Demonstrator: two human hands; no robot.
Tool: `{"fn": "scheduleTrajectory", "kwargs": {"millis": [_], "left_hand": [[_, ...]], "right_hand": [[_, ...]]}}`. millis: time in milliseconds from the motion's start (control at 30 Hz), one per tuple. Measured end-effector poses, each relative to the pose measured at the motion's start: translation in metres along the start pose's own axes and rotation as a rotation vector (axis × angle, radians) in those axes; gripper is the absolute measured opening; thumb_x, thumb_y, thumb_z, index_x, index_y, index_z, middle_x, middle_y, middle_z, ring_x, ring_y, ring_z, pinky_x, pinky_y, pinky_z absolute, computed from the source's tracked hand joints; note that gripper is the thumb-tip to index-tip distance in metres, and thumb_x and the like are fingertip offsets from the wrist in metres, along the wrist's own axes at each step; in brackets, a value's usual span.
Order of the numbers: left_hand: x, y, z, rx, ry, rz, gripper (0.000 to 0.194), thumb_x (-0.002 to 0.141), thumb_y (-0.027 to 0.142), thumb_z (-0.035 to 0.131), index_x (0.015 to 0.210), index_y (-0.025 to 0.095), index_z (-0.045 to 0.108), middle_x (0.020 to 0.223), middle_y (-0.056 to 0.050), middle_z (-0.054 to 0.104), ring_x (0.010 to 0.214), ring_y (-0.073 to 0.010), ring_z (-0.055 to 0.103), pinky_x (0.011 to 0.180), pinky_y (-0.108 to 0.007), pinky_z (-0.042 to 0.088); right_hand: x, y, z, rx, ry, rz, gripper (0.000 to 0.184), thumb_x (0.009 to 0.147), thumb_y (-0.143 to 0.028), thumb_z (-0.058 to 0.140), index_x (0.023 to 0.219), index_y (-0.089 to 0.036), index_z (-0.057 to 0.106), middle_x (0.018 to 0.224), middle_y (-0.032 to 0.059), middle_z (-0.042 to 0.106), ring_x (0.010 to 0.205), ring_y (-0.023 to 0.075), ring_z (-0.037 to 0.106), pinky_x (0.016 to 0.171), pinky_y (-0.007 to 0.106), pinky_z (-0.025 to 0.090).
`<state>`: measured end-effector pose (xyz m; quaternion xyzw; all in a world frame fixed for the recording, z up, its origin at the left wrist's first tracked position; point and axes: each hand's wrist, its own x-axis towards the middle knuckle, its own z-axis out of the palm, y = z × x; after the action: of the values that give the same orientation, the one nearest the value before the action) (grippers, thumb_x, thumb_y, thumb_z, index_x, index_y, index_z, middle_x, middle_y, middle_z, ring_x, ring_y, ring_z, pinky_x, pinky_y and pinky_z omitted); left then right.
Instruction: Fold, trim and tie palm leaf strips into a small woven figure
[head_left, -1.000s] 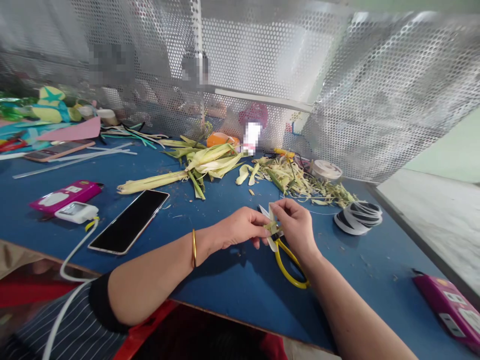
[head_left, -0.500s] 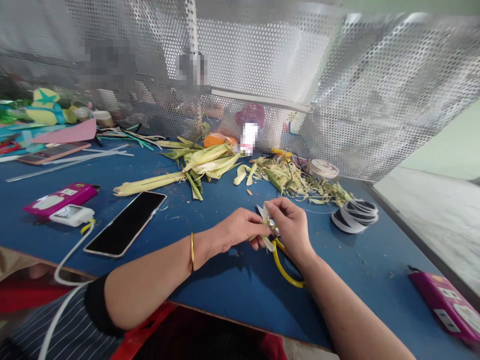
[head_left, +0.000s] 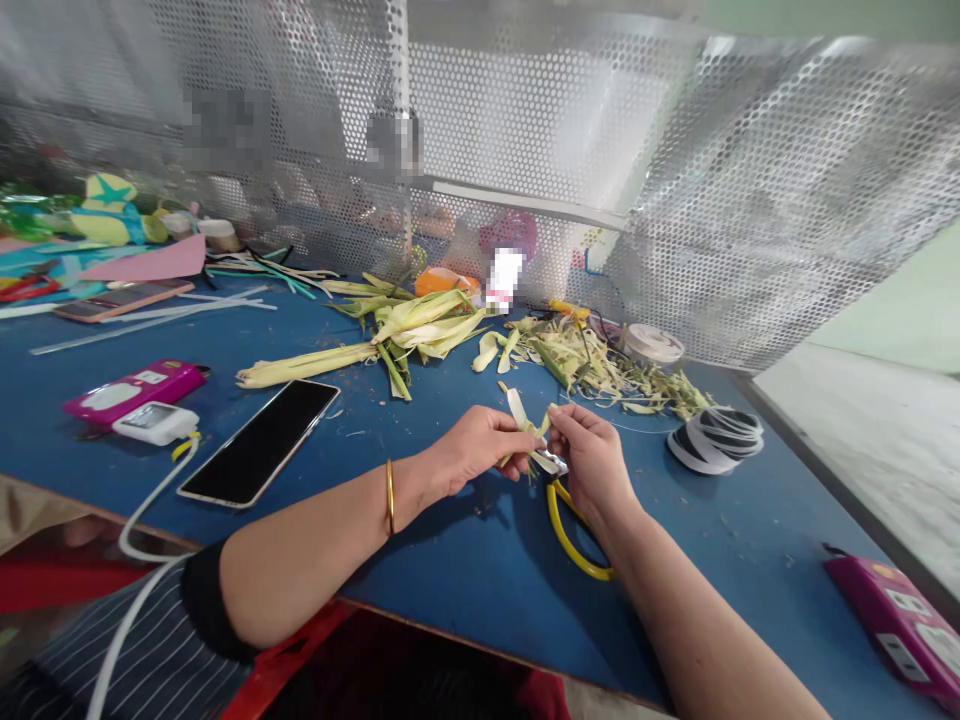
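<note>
Over the blue table, my left hand (head_left: 487, 445) is closed, pinching a small bunch of pale corn husk (head_left: 517, 408) between thumb and fingers. My right hand (head_left: 592, 450) is closed too, its thumb and forefinger gripping the bent end of a husk strip right beside my left fingertips. Yellow-handled scissors (head_left: 574, 550) lie under my right hand, their metal part showing below the husk; whether the other fingers hold them is hidden. Beyond my hands lie a bundle of corn husks (head_left: 427, 320) and a heap of husk scraps (head_left: 577, 355).
A black-screened phone (head_left: 262, 440) and a magenta device (head_left: 139, 390) with a white cable lie left. A roll of white-and-black ribbon (head_left: 716, 440) and another magenta device (head_left: 892, 625) sit right. A perforated metal screen (head_left: 525, 120) stands along the back.
My right fingers have shifted to the husk strip's end, which now bends toward them. The scissor blade that pointed up beside the husk no longer shows there. The view has shifted slightly.
</note>
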<state>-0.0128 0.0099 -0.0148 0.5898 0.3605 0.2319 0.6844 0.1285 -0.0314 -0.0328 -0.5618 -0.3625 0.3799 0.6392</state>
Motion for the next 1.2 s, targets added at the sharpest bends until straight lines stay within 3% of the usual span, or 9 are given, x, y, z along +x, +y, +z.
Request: {"fn": "scheduleTrajectory", "kwargs": {"millis": [100,233,333,433,700,900,967,1100,1200], "left_hand": [[0.001,0.000,0.000,-0.074,0.038,-0.052,0.021,0.073,0.027,0.075,0.061,0.012,0.067,0.053,-0.002,0.062,0.047,-0.0088,0.055,0.053,-0.022,0.047],[0.004,0.002,-0.008,-0.283,0.120,-0.094,0.019,0.073,0.028,0.077,0.078,0.011,0.071,0.070,-0.007,0.071,0.059,-0.0123,0.064,0.064,-0.026,0.053],[0.006,0.007,-0.017,-0.409,0.077,-0.050,0.015,0.072,0.023,0.076,0.079,0.011,0.072,0.079,-0.008,0.073,0.069,-0.0139,0.067,0.070,-0.026,0.054],[0.006,0.011,-0.022,-0.449,0.038,0.000,0.009,0.066,0.014,0.075,0.074,0.010,0.072,0.078,-0.007,0.072,0.073,-0.0127,0.066,0.072,-0.023,0.052],[0.004,0.009,-0.017,-0.403,0.061,0.023,0.021,0.060,0.023,0.083,0.073,0.010,0.074,0.080,-0.009,0.073,0.077,-0.0150,0.065,0.079,-0.026,0.050],[0.003,0.011,-0.019,-0.396,0.107,0.023,0.022,0.060,0.023,0.083,0.074,0.010,0.072,0.077,-0.009,0.073,0.074,-0.0160,0.066,0.076,-0.029,0.051],[0.003,0.011,-0.019,-0.374,0.106,0.031,0.023,0.060,0.023,0.084,0.075,0.010,0.072,0.078,-0.009,0.073,0.074,-0.0165,0.067,0.075,-0.029,0.051],[0.002,0.013,-0.018,-0.349,0.105,0.035,0.027,0.060,0.020,0.082,0.082,0.011,0.071,0.076,-0.008,0.074,0.072,-0.0178,0.069,0.078,-0.031,0.052],[0.000,0.015,-0.017,-0.329,0.087,0.023,0.028,0.058,0.019,0.082,0.083,0.011,0.072,0.073,-0.007,0.073,0.071,-0.0170,0.068,0.079,-0.031,0.051]], "right_hand": [[0.002,0.002,-0.003,-0.126,0.021,-0.052,0.030,0.074,-0.046,0.068,0.064,-0.020,0.058,0.053,-0.0021,0.054,0.048,0.0122,0.045,0.049,0.026,0.036],[-0.005,-0.009,-0.010,-0.573,0.123,-0.571,0.015,0.088,-0.034,0.058,0.090,-0.020,0.064,0.083,0.0045,0.067,0.075,0.0188,0.060,0.070,0.031,0.046],[-0.014,-0.018,-0.010,-0.891,-0.131,-0.976,0.018,0.093,-0.019,0.049,0.102,-0.020,0.064,0.081,0.0047,0.068,0.074,0.0190,0.062,0.073,0.033,0.043],[-0.017,-0.017,-0.005,-1.110,-0.370,-1.144,0.027,0.094,-0.013,0.044,0.113,-0.017,0.062,0.087,0.0077,0.070,0.076,0.0199,0.064,0.074,0.034,0.041],[-0.020,-0.002,0.003,-0.971,-0.329,-1.196,0.024,0.094,-0.005,0.043,0.094,-0.018,0.064,0.078,0.0063,0.069,0.071,0.0177,0.061,0.067,0.031,0.044],[-0.029,-0.003,0.004,-0.858,-0.448,-1.282,0.022,0.091,-0.005,0.046,0.099,-0.019,0.062,0.081,0.0054,0.070,0.071,0.0178,0.062,0.069,0.031,0.047],[-0.027,-0.006,0.001,-0.805,-0.373,-1.179,0.015,0.093,-0.012,0.049,0.101,-0.019,0.060,0.073,0.0020,0.067,0.063,0.0158,0.059,0.063,0.029,0.046],[-0.014,-0.010,-0.008,-0.698,0.098,-0.767,0.018,0.092,-0.033,0.057,0.104,-0.020,0.060,0.071,-0.0010,0.059,0.059,0.0142,0.054,0.059,0.026,0.043],[-0.007,-0.009,-0.010,-0.659,-0.002,-0.498,0.023,0.090,-0.041,0.057,0.085,-0.020,0.063,0.072,0.0008,0.062,0.062,0.0147,0.054,0.059,0.025,0.041]]}}
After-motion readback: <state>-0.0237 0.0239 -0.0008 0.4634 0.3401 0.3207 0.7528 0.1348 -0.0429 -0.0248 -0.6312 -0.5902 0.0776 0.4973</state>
